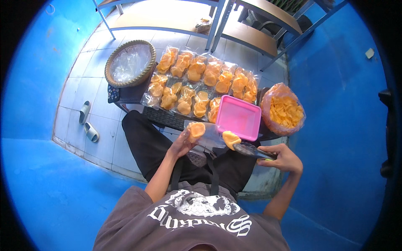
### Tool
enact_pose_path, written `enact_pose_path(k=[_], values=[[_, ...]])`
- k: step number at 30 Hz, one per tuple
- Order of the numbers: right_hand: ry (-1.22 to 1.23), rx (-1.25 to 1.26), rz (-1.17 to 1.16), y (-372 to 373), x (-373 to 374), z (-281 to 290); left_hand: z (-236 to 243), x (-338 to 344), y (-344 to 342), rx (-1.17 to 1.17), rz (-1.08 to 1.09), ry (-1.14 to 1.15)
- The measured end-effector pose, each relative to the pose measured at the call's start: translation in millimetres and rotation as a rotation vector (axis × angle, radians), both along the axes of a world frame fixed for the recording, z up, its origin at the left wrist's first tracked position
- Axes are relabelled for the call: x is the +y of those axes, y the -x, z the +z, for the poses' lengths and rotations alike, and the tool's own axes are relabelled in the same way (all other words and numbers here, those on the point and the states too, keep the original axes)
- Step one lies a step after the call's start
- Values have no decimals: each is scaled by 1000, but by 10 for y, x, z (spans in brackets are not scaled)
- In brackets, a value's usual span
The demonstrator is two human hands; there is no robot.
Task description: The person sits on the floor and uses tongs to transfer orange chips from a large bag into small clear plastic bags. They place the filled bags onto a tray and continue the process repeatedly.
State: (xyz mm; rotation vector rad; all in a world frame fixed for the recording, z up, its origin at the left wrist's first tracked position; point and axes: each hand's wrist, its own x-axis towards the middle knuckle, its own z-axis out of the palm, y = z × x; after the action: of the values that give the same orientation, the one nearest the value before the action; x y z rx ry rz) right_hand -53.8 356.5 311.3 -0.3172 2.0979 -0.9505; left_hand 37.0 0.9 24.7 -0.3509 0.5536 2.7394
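My left hand (181,144) grips a clear plastic bag (212,137) lying on its side, with orange crackers (196,130) in its closed end. Its other end points right, toward a pair of tongs (251,150) that my right hand (281,157) squeezes. Between the tongs' tips is an orange cracker (230,139), close to the bag's right end; whether it touches the plastic I cannot tell. Just beyond it, a pink tray (238,119) sits on the low dark table. Two rows of filled cracker bags (184,99) cover much of that table.
To the right stands a large plastic bag of loose crackers (286,112). A woven basket (130,62) with clear plastic bags is at the far left. Slippers (88,121) lie on the tiled floor. Shelving (167,24) stands at the back, and blue walls (335,104) rise at the sides.
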Motion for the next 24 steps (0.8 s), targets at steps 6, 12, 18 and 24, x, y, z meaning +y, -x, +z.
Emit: enact_pose_path(k=[6,12,18,24], values=[[-318,142,233,-14,-353,151,123,34,28,69,-108,129],[-566,331,448,-205,-703,65,97,43,59,63,-306,209],[-527,419,576,-250,-821,29,99,33,68,18,-321,143],[-530,468,587,-261,-917,-65,171,26,63,21,-368,181]])
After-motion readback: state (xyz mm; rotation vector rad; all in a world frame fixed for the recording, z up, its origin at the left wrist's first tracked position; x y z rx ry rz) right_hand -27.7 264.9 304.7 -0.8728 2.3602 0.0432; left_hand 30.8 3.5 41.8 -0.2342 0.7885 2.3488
